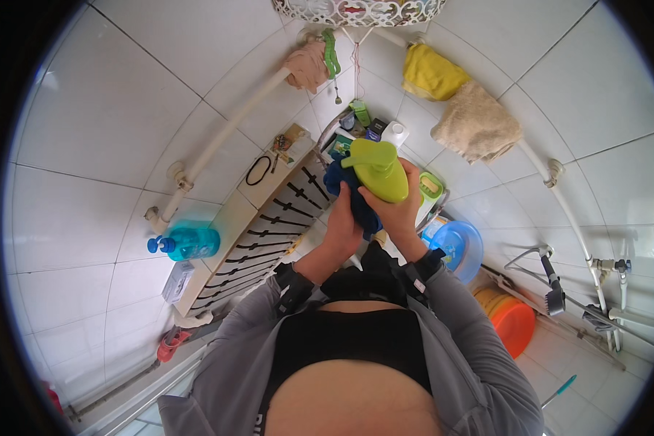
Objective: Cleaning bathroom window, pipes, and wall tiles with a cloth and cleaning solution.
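A lime-green pump bottle is gripped by my right hand, its fingers wrapped around the bottle's right side. In my left hand is a bunched dark blue cloth, which lies close against the bottle's left side. The spout of the pump points left, over the cloth. Both hands are close together in front of me, above the corner shelf. Part of the cloth hangs down between my wrists. The fingertips of my left hand are hidden behind the cloth.
Behind the hands, a corner shelf holds a white bottle, small boxes and a green soap dish. On the left ledge stands a teal pump bottle. A blue basin, an orange bucket and a shower head are at right.
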Tool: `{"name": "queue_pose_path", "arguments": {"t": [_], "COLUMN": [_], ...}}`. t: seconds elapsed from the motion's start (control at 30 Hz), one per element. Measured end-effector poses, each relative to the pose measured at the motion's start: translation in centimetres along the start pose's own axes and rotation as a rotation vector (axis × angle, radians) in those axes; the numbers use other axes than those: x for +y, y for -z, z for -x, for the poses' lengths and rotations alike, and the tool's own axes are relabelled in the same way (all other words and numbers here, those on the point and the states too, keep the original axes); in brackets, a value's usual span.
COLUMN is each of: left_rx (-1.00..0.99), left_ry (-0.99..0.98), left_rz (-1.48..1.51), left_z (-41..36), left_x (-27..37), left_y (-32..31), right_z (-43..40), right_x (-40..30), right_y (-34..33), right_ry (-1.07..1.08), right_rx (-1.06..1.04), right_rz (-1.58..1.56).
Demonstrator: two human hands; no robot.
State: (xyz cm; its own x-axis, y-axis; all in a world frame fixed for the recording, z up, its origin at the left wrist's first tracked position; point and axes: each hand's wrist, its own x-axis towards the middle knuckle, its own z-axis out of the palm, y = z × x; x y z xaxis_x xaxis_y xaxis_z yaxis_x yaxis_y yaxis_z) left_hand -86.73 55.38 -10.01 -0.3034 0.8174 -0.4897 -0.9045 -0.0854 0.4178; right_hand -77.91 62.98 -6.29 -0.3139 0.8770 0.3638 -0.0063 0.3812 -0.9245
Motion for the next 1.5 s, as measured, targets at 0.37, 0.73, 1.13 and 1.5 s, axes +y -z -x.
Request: {"name": "queue_pose_path", "arguments": {"t": [0.37,0.73,1.13,1.5], "left_rx": [-0.135,0.272,0.391,0.328], "left_ry": [0.332,0.357,0.417,0.359], "left_rz": [-0.153,-0.048,-0.072,-0.059], "left_z": [-2.1,-3.3,-4.6,-6.5], "left_x": [-1.0,-2.7,-4.1,-4.4], "left_y": [5.3,12.1,13.5,11.1], "right_z": [-0.2,-2.2,-4.4,-2.0], "right_x": [12.5,32.5,40.2,43.4], "right_y": [2.2,8.7,8.6,12.1], "right_ry": [-0.352,-0.420,-0.433,-0.369], "right_rx": [0.063,0.142,0.084,-0.091], "right_rz": [-0.111,0.300,0.356,0.588]}}
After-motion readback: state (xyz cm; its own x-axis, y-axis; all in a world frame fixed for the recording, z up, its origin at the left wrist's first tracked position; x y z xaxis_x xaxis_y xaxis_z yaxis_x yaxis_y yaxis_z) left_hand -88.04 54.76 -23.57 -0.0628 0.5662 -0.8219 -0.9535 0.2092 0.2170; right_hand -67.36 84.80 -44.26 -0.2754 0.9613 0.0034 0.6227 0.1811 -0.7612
